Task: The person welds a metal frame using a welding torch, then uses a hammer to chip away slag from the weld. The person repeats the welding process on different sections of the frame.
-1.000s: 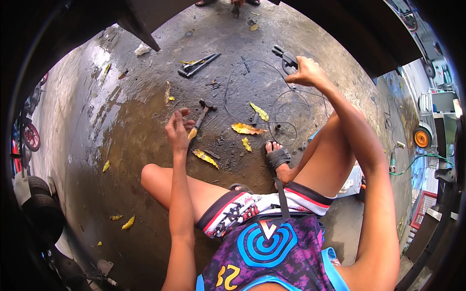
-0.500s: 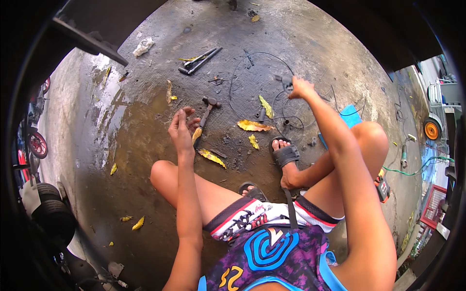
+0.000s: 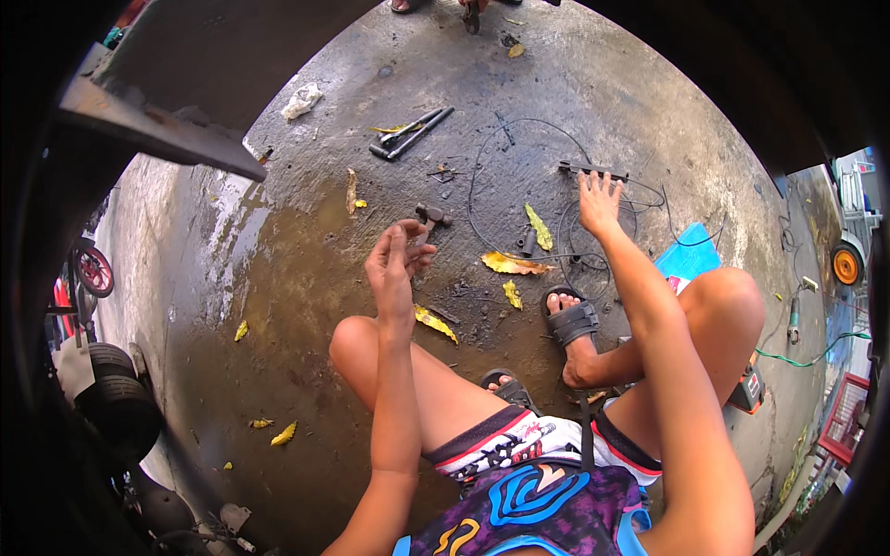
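My right hand (image 3: 601,202) is stretched out with its fingers spread, the fingertips at a slim dark bar-shaped tool (image 3: 573,168) on the wet concrete. Whether they still touch it I cannot tell. My left hand (image 3: 394,267) hovers in front of my left knee, half curled, fingers apart and nothing in them. Just beyond it shows the head of a hammer (image 3: 432,218), whose handle is mostly hidden behind that hand. A thin black cable (image 3: 475,171) lies in loops around and below the bar. Within the loops is a short dark cylinder (image 3: 528,244).
Dark metal rods (image 3: 422,132) lie farther off. A blue sheet (image 3: 693,250) sits beside my right knee, and a power tool (image 3: 747,389) near that thigh. Yellow leaves (image 3: 514,265) are scattered about. A dark beam (image 3: 176,144) overhangs the upper left. Another person's foot (image 3: 402,6) shows at the far edge.
The dark tool, in my right hand before, now lies on the ground past my fingertips, which have spread. My view has shifted, so the scene sits farther right and lower.
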Available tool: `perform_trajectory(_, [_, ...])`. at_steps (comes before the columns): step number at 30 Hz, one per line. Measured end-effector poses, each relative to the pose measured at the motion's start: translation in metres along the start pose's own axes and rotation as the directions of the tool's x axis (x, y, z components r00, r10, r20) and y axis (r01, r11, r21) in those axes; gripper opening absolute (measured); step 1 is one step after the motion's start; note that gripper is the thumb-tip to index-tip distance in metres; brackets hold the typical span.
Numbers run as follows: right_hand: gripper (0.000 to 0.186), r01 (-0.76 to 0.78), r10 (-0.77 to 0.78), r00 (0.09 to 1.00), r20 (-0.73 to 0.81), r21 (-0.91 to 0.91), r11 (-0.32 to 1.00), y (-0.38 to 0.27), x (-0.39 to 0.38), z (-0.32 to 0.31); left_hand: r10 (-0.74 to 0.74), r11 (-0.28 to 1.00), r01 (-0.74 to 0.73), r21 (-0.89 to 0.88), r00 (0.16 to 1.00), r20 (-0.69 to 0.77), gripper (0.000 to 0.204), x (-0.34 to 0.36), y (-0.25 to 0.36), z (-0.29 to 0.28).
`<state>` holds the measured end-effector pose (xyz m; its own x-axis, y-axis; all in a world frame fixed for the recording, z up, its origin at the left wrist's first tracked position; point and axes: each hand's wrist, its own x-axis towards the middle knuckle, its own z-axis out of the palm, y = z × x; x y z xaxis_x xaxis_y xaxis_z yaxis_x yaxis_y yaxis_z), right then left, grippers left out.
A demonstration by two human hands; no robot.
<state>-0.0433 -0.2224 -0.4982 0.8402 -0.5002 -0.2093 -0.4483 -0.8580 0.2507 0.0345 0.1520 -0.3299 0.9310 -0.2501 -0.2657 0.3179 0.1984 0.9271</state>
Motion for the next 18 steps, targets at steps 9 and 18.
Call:
perform_trajectory(9, [0.064, 0.237, -0.317, 0.937, 0.151, 0.392, 0.889, -0.059, -0.017, -0.04, -0.029, 0.892, -0.142, -0.429, 0.93, -0.367, 0.029, 0.046, 0.021, -0.05])
perform_trajectory(18, [0.034, 0.187, -0.1, 0.982, -0.162, 0.717, 0.671, -0.021, -0.019, -0.013, -0.094, 0.945, 0.184, 0.27, 0.944, -0.315, 0.035, 0.08, -0.053, -0.054])
